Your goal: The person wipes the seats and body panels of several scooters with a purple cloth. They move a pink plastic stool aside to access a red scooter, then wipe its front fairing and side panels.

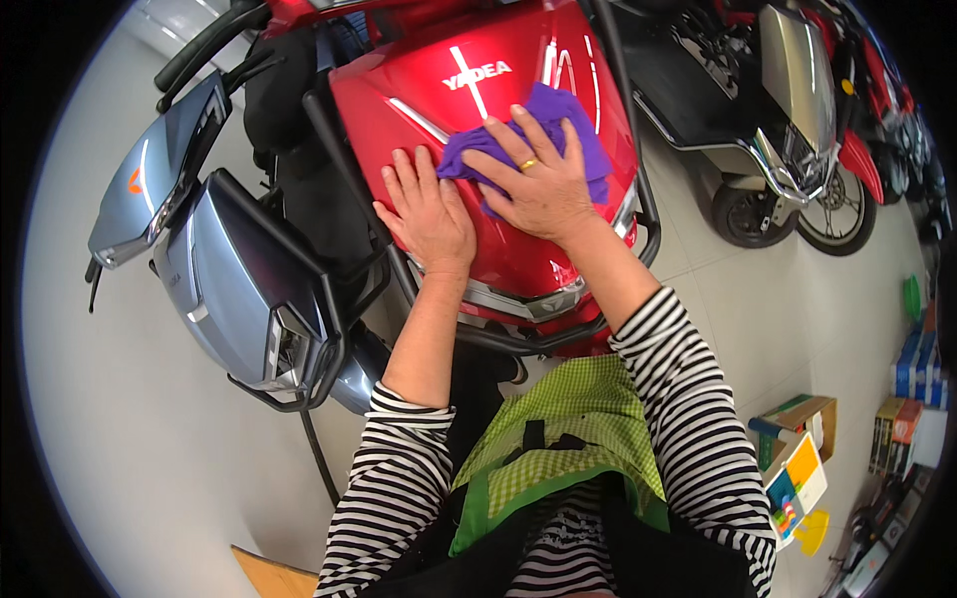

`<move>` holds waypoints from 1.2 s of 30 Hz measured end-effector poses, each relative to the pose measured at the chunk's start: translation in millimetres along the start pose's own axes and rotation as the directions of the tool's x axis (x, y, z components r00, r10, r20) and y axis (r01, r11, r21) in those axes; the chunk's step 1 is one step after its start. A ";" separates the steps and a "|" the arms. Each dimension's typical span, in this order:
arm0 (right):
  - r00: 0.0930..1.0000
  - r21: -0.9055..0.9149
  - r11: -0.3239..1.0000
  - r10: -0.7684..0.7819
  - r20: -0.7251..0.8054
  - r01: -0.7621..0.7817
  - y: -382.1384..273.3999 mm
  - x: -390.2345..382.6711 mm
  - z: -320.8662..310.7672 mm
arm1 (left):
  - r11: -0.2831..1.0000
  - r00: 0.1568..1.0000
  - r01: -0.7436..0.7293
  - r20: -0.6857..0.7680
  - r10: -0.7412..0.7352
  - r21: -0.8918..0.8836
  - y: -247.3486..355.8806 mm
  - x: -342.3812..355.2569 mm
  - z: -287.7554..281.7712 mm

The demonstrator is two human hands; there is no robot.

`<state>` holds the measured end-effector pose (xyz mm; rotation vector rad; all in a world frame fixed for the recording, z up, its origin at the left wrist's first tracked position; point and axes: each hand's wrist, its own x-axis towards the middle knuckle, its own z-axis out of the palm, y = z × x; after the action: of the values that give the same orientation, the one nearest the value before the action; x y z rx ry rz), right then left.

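Observation:
A red scooter's front panel [389,115] lies under both hands, with light lettering near its top. My left hand [427,214] rests flat on the panel's left side, fingers stretched and slightly apart. My right hand [533,179] lies with spread fingers on a crumpled purple cloth [568,105], pressing it to the panel, and wears a gold ring. The left fingertips are just beside the cloth's left edge. A black tubular guard [648,199] curves round the scooter's front.
A grey-blue scooter [224,274] stands close at left, a black and silver one [802,90] at right. Cardboard boxes [817,419], a yellow plastic object [812,528] and other stacked items [902,434] are on the tiled floor [738,329] at lower right. A wooden board [264,568] shows at lower left.

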<state>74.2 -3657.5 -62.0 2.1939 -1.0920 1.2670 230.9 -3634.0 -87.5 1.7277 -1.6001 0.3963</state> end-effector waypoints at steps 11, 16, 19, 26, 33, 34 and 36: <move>0.960 -0.110 0.955 0.280 0.010 -0.277 -32.2 -40.5 -5.1 | 0.999 1.000 0.003 -0.016 -0.004 -0.048 0.1 -1.4 -2.0; 0.955 -0.146 0.955 0.274 0.114 -0.257 -51.0 -87.5 -14.8 | 0.999 1.000 0.007 -0.014 -0.007 -0.037 -1.1 -2.1 -1.3; 0.972 -0.079 0.983 0.179 0.152 -0.168 -58.3 -110.9 -22.9 | 1.000 1.000 0.010 -0.011 -0.010 -0.023 -1.8 -2.1 -0.9; 0.979 0.042 0.994 -0.107 0.174 0.101 -19.8 -74.9 -23.7 | 0.999 1.000 0.016 0.005 -0.016 -0.042 -1.4 -1.1 -3.7; 0.970 0.037 0.976 -0.216 0.111 0.213 28.3 24.8 -13.1 | 1.000 0.999 0.017 0.040 -0.017 -0.009 0.3 -0.2 -8.3; 0.960 0.062 0.967 -0.253 0.123 0.247 34.0 30.0 -15.3 | 1.000 0.999 0.018 0.042 -0.017 -0.017 0.4 -0.1 -8.3; 0.962 0.096 0.974 -0.220 0.161 0.206 47.8 37.6 -20.0 | 0.999 0.999 0.012 0.037 -0.011 -0.032 0.8 -0.4 -8.1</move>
<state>36.8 -3690.9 -22.2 2.4412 -0.8487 1.0612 232.1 -3628.1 -82.0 1.7284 -1.6132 0.3337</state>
